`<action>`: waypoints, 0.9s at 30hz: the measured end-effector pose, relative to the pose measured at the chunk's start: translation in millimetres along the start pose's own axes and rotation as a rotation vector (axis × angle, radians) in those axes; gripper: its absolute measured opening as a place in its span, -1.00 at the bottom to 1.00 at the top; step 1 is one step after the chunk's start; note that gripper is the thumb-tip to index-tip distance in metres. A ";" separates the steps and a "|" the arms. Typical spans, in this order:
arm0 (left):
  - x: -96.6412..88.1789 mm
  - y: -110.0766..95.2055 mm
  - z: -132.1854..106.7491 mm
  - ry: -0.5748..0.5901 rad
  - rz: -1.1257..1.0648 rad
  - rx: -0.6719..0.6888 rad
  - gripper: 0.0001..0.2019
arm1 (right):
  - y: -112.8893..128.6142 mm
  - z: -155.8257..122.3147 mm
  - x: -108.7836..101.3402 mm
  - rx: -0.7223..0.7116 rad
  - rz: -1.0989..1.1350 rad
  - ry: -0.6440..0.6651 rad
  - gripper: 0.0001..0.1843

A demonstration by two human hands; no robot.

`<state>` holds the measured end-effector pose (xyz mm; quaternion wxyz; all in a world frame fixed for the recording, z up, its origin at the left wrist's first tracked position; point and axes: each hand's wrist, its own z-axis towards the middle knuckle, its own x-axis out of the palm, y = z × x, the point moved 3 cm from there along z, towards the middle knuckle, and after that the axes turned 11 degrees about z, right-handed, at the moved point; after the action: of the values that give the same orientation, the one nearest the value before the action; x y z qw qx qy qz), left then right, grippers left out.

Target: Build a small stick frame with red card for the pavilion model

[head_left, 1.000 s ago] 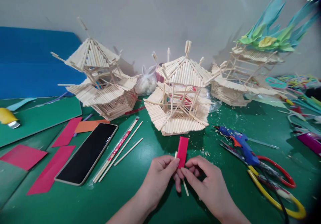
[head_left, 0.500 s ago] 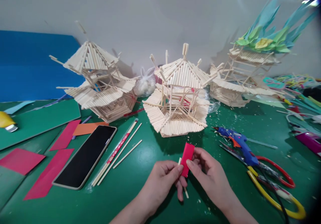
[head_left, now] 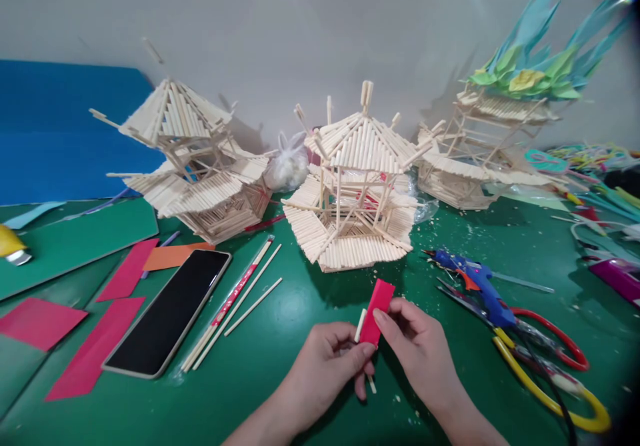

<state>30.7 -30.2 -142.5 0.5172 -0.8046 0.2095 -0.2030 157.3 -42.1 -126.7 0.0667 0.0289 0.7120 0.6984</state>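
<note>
My left hand (head_left: 327, 366) and my right hand (head_left: 417, 349) meet low in the middle of the view, over the green table (head_left: 280, 393). Both pinch a small red paper strip (head_left: 376, 311) that lies against a thin wooden stick (head_left: 361, 324). The stick's lower end shows below my left fingers. Just behind the hands stands a stick-built pavilion model (head_left: 353, 186).
Two more stick pavilions (head_left: 187, 159) (head_left: 475, 159) stand left and right, the right one topped with green paper leaves. A phone (head_left: 167, 313), chopsticks (head_left: 235, 299) and red paper pieces (head_left: 93, 353) lie to the left. A blue glue gun (head_left: 475, 279) and red-and-yellow scissors (head_left: 550, 366) lie to the right.
Both hands have shifted slightly right and the red strip has tilted to the right, with my right fingers now higher along it. The stick's lower end shows less.
</note>
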 end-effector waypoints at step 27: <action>-7.2 -6.5 -0.9 -0.159 0.085 0.056 -0.76 | 2.1 -8.3 1.4 -0.264 -0.133 0.000 -0.92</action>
<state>25.0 -24.5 -136.9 0.5629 -0.7937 0.1959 -0.1220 154.7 -50.1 -124.6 0.1158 -0.0274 0.6145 0.7799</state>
